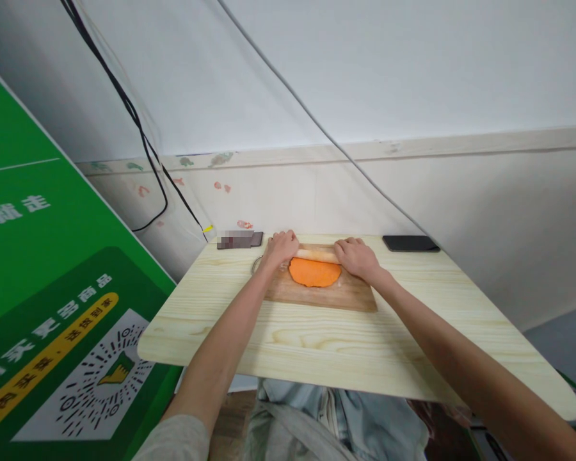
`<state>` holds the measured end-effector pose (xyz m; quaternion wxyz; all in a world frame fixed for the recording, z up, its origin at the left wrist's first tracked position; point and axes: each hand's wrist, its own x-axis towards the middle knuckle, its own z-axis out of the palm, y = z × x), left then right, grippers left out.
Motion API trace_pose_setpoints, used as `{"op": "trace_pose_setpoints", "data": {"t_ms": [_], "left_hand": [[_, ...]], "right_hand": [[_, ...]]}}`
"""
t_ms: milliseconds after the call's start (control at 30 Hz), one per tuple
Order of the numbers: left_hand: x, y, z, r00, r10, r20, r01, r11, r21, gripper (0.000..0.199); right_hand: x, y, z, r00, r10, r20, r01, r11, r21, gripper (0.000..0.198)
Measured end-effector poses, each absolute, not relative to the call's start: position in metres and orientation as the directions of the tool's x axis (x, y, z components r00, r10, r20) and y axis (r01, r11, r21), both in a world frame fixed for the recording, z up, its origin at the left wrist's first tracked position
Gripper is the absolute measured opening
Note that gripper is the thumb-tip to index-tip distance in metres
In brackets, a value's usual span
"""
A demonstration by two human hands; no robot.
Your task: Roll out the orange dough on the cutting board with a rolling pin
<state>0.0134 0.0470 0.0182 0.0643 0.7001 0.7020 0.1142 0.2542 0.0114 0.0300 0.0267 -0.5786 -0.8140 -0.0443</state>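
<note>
A: What do the two hands have between them?

B: A pale wooden rolling pin (pixel 317 256). The left hand (pixel 284 245) curls over its left end and the right hand (pixel 358 257) over its right, so each grip is closed around the wood and the very ends are hidden.

A: And the orange dough (pixel 315 273)?

B: It lies flat on the wooden board (pixel 326 298), a rounded sheet with its far edge against the pin. The board rests on the pale wood-grain bench (pixel 312 339), and a metal ring (pixel 256 264) shows at its left side, by the left forearm.

A: Is there any writing to read?

B: Plenty, on the green panel (pixel 19 256) left of the bench. White characters high up read 就走. Lower down, a slanting line ends in 买更多商品, its start cut by the frame. Under that, a yellow band (pixel 43 368) carries 送货到家 at its right end. Below sits a round scan code (pixel 86 384) on white, with a green and yellow emblem in its middle.

A: What of the bench's far edge?

B: A black phone (pixel 410 243) lies at the right, its screen dark. At the left is a dark flat object (pixel 240 239), mostly pixelated, so any label there cannot be made out.
</note>
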Motion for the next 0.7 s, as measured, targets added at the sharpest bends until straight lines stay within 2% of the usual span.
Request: {"op": "trace_pose_setpoints", "data": {"t_ms": [167, 400, 500, 600, 700], "left_hand": [[0.014, 0.037, 0.017, 0.004, 0.993, 0.121, 0.966, -0.035, 0.255, 0.045], [0.013, 0.037, 0.013, 0.004, 0.99, 0.142, 0.963, -0.042, 0.265, 0.042], [0.013, 0.037, 0.011, -0.011, 0.99, 0.138, 0.964, -0.026, 0.265, 0.042], [0.013, 0.037, 0.01, -0.04, 0.988, 0.146, 0.965, 0.0, 0.262, 0.042], [0.012, 0.038, 0.009, -0.048, 0.983, 0.175, 0.963, -0.001, 0.268, 0.044]], "right_hand": [[0.244, -0.028, 0.027, -0.297, 0.932, 0.208, 0.955, 0.284, 0.088, 0.049], [0.238, -0.047, 0.029, -0.327, 0.924, 0.197, 0.943, 0.306, 0.131, 0.055], [0.241, -0.032, 0.032, -0.294, 0.942, 0.16, 0.953, 0.276, 0.124, 0.054], [0.247, -0.009, 0.036, -0.275, 0.959, 0.065, 0.958, 0.268, 0.098, 0.05], [0.252, 0.013, 0.04, -0.263, 0.964, -0.027, 0.964, 0.264, 0.019, 0.052]]}}
